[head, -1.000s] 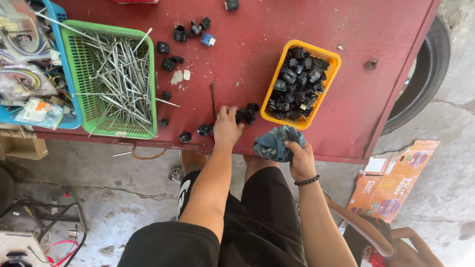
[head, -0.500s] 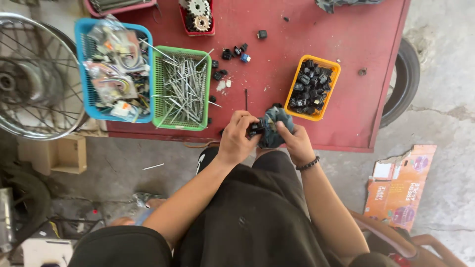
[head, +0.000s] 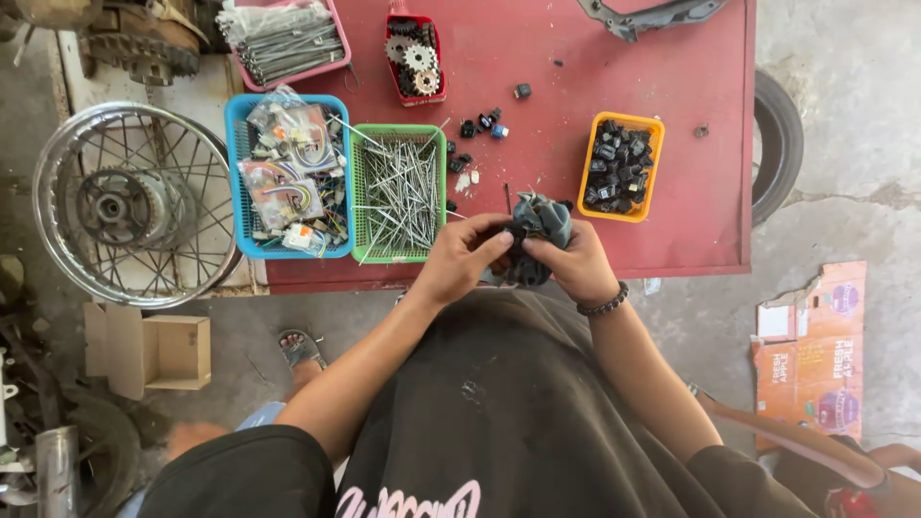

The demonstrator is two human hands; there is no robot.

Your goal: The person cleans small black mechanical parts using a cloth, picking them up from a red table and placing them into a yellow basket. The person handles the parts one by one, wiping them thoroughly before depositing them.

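Dark red flat metal desk (head: 672, 192). Orange plastic basket (head: 587, 163), black small switch parts inside. Green mesh plastic basket (head: 359, 192), silver spokes. Blue plastic basket (head: 233, 173), multicoloured wires. Grey-blue crumpled cloth rag (head: 543, 219). Black beaded bracelet (head: 604, 305).

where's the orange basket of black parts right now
In the head view, the orange basket sits on the red table, right of the green basket, just beyond the right hand.

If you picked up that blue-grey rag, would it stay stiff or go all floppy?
Probably floppy: the rag is crumpled into soft folds between the left hand and right hand. It likely weighs little, since fingertips alone bunch it. It should not roll or slip.
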